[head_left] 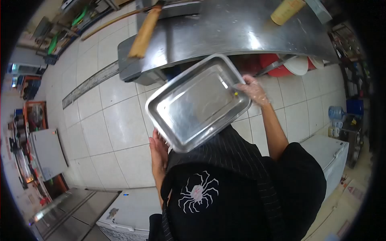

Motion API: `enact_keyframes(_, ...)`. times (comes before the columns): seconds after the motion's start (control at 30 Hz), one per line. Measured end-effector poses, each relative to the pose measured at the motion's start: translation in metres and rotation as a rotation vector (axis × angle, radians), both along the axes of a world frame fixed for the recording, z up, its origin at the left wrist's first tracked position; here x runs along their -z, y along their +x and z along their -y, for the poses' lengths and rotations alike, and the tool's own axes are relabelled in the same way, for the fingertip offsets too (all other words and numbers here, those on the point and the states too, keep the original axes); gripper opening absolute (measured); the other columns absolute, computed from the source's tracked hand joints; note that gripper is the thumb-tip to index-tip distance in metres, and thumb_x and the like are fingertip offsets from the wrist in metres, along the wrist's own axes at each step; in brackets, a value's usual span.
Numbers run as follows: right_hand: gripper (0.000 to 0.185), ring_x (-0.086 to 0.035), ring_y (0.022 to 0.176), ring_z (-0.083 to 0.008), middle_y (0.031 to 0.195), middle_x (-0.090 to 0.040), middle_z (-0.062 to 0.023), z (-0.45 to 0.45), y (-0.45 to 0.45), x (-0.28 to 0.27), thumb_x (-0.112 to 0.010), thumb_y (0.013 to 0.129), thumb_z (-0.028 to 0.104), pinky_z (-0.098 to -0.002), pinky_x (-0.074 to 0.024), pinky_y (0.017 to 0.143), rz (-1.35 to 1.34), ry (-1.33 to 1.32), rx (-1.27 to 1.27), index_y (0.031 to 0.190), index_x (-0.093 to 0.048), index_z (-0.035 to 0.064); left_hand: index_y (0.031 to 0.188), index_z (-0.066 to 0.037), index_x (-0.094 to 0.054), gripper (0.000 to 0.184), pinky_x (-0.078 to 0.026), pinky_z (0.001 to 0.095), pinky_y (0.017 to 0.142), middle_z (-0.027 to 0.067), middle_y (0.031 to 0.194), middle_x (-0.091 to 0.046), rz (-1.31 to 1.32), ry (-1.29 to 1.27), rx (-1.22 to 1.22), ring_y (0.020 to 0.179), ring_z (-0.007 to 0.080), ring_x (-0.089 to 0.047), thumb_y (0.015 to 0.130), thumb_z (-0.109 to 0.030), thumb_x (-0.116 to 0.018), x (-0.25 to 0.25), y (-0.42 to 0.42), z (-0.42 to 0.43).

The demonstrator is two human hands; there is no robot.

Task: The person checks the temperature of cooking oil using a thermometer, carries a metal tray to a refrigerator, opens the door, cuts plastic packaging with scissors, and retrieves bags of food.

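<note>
A rectangular stainless steel tray [193,106] is held tilted in front of my body, its inside facing me. It looks bare apart from a small yellow bit near the right end. My right hand [254,91], in a clear plastic glove, grips the right rim with the thumb on the inner side. At the lower left corner, my left hand [159,150] supports the tray from outside; its fingertips are partly hidden behind the rim. No glove can be made out on it.
Beyond the tray stands a steel worktable [209,30], with a wooden block-like piece [145,32] and a yellow cylinder [287,11] on it. Red and white containers [296,65] sit beneath. White chest freezers [134,209] stand behind me. A drain channel [90,84] crosses the tiled floor.
</note>
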State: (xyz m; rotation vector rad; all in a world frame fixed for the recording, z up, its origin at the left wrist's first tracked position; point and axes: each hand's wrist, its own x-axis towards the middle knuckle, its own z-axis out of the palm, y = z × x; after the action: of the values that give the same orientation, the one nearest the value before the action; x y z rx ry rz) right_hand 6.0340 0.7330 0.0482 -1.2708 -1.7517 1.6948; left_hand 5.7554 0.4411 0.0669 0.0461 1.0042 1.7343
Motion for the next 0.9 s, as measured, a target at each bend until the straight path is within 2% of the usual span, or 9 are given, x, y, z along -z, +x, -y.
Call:
enact_keyframes(0.13, 0.026, -0.051, 0.078, -0.0155, 0.082, -0.055, -0.0055, 0.066, -0.105, -0.013, -0.063, 0.077, 0.022, -0.0315, -0.0441, 0.072, 0.238, 0.200, -0.215, 0.094, -0.056, 0.0041, 0.130, -0.001, -0.033, 0.057, -0.041, 0.0336, 0.089, 0.0156, 0.117, -0.049, -0.287, -0.349, -0.087, 0.103, 0.0245, -0.051, 0.080, -0.018, -0.057, -0.010, -0.054, 0.065)
enact_keyframes(0.23, 0.048, -0.050, 0.107, -0.0297, 0.119, -0.048, -0.0158, 0.125, -0.157, -0.029, -0.062, 0.077, 0.023, -0.0365, -0.0413, 0.090, 0.113, 0.412, -0.244, 0.120, -0.046, 0.0123, 0.127, 0.000, -0.035, 0.061, -0.044, 0.0324, 0.084, 0.0148, 0.112, -0.051, -0.320, -0.395, -0.171, 0.098, 0.0251, -0.053, 0.070, -0.003, -0.053, -0.008, -0.087, 0.108)
enact_keyframes(0.3, 0.053, -0.038, 0.122, -0.0344, 0.139, -0.029, -0.0174, 0.145, -0.183, -0.052, -0.064, 0.076, 0.027, -0.0406, -0.0358, 0.098, 0.395, 0.448, -0.595, 0.124, -0.046, 0.0139, 0.126, 0.001, -0.038, 0.061, -0.044, 0.0315, 0.084, 0.0142, 0.111, -0.051, -0.328, -0.359, -0.207, 0.099, 0.0251, -0.053, 0.066, -0.001, -0.051, -0.012, -0.099, 0.127)
enact_keyframes(0.33, 0.053, -0.038, 0.122, -0.0344, 0.139, -0.029, -0.0174, 0.151, -0.188, -0.054, -0.064, 0.076, 0.027, -0.0406, -0.0358, 0.098, 0.390, 0.471, -0.586, 0.124, -0.046, 0.0139, 0.124, 0.001, -0.039, 0.059, -0.044, 0.0303, 0.081, 0.0132, 0.108, -0.053, -0.338, -0.357, -0.245, 0.096, 0.0239, -0.053, 0.066, -0.001, -0.050, -0.008, -0.101, 0.132)
enact_keyframes(0.4, 0.045, -0.029, 0.128, -0.0370, 0.143, -0.021, -0.0178, 0.163, -0.198, -0.056, -0.058, 0.080, 0.030, -0.0431, -0.0300, 0.103, 0.804, 0.722, -0.812, 0.119, -0.051, 0.0083, 0.123, 0.001, -0.039, 0.058, -0.044, 0.0295, 0.079, 0.0126, 0.106, -0.053, -0.382, -0.359, -0.229, 0.094, 0.0228, -0.053, 0.066, -0.001, -0.050, -0.002, -0.109, 0.145)
enact_keyframes(0.53, 0.033, -0.019, 0.132, -0.0387, 0.143, -0.022, -0.0189, 0.174, -0.194, -0.041, -0.043, 0.087, 0.028, -0.0523, -0.0164, 0.106, 0.875, 0.944, -0.765, 0.105, -0.063, 0.0078, 0.121, 0.001, -0.041, 0.056, -0.044, 0.0263, 0.074, 0.0100, 0.099, -0.054, -0.409, -0.390, -0.184, 0.087, 0.0190, -0.053, 0.066, -0.001, -0.047, -0.013, -0.113, 0.137)
enact_keyframes(0.63, 0.033, -0.017, 0.133, -0.0372, 0.142, -0.024, -0.0190, 0.173, -0.177, 0.001, -0.044, 0.086, 0.029, -0.0580, -0.0109, 0.104, 0.829, 1.132, -0.629, 0.104, -0.064, 0.0095, 0.120, 0.000, -0.042, 0.054, -0.043, 0.0258, 0.075, 0.0087, 0.097, -0.054, -0.387, -0.354, -0.122, 0.087, 0.0181, -0.052, 0.066, 0.000, -0.047, -0.011, -0.121, 0.126)
enact_keyframes(0.77, 0.034, -0.016, 0.134, -0.0368, 0.141, -0.026, -0.0194, 0.174, -0.156, 0.000, -0.044, 0.087, 0.030, -0.0596, -0.0074, 0.104, 0.891, 1.044, -0.583, 0.105, -0.063, 0.0092, 0.120, -0.001, -0.042, 0.054, -0.042, 0.0284, 0.079, 0.0107, 0.101, -0.054, -0.414, -0.344, -0.002, 0.090, 0.0184, -0.052, 0.067, 0.000, -0.050, 0.001, -0.129, 0.098)
enact_keyframes(0.9, 0.026, -0.025, 0.130, -0.0359, 0.135, -0.036, -0.0222, 0.167, -0.121, 0.016, -0.054, 0.074, 0.032, -0.0619, -0.0064, 0.103, 0.816, 1.023, -0.459, 0.082, -0.067, 0.0116, 0.129, 0.002, -0.032, 0.062, -0.047, 0.0306, 0.077, 0.0153, 0.103, -0.056, -0.514, -0.345, 0.148, 0.091, 0.0218, -0.057, 0.070, -0.001, -0.053, -0.004, -0.122, 0.053)
